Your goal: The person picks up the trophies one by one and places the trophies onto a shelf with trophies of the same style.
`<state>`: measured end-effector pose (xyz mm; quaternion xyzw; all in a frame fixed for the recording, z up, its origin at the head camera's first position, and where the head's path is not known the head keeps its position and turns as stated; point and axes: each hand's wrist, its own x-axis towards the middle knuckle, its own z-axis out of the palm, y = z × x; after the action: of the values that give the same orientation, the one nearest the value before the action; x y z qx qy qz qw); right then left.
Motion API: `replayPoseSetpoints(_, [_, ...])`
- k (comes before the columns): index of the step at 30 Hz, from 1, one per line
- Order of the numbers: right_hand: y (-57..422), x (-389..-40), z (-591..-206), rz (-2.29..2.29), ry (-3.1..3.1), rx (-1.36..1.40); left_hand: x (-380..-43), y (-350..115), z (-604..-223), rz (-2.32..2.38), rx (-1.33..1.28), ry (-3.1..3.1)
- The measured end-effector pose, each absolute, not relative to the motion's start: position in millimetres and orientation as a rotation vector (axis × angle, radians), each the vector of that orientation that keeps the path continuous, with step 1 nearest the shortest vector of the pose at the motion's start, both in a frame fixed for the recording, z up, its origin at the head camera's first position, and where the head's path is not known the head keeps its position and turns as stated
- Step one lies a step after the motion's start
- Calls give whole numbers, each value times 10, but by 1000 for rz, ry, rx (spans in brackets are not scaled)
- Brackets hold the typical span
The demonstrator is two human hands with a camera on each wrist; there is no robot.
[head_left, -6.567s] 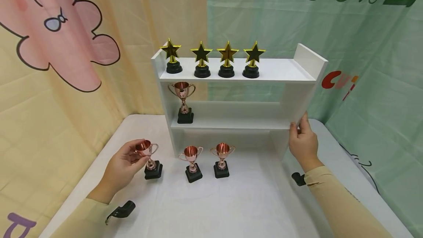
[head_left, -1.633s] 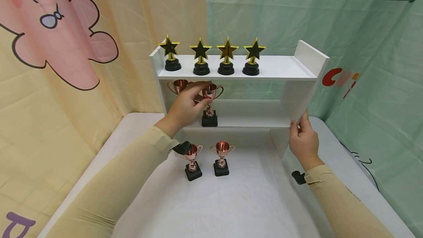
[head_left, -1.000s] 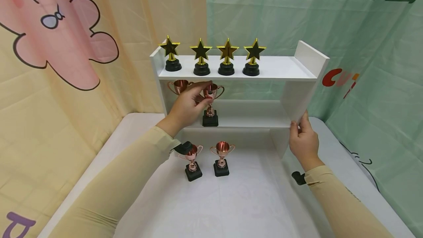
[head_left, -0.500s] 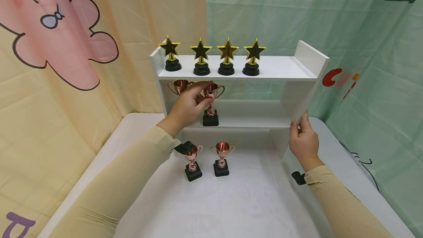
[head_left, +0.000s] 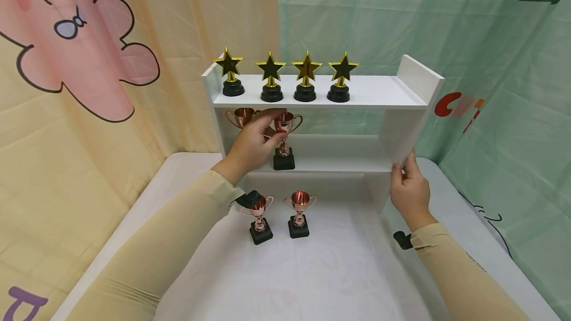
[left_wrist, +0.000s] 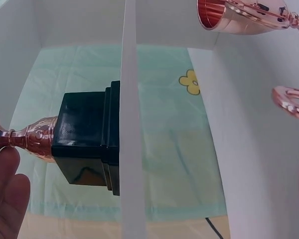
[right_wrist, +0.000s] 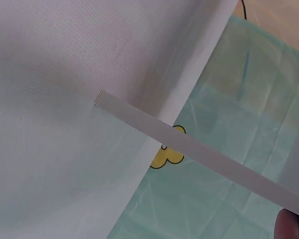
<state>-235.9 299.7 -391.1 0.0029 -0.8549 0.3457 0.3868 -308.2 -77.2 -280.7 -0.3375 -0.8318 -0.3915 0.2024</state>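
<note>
Lifted from the tabletop (head_left: pixel 285 281) left of the white shelf unit (head_left: pixel 374 90), where the earliest head view shows it, one copper-coloured cup (head_left: pixel 283 151) is now upright at the unit's middle board, its black base against the board. The left grip (head_left: pixel 251 145) pinches its bowl, thumb and fingers drawn in close. The right grip (head_left: pixel 411 194) holds the unit's right side panel between thumb and fingers. Another cup (head_left: pixel 243 117) stands at the middle board's left end, partly hidden; two more cups (head_left: pixel 300 207) stand before the unit; four star trophies (head_left: pixel 270 76) line its top board.
</note>
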Motion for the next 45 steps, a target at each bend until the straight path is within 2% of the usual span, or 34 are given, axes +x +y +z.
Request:
replayPoseSetpoints(31, [3016,-2369,-3928,880,-2175,26,-3125,-734,-2789,-1055,-1024,-2291])
replayPoseSetpoints(45, [3019,-2365,-3933,880,-2173,33,-3097,-743,-2769,-1013,-948,-2342])
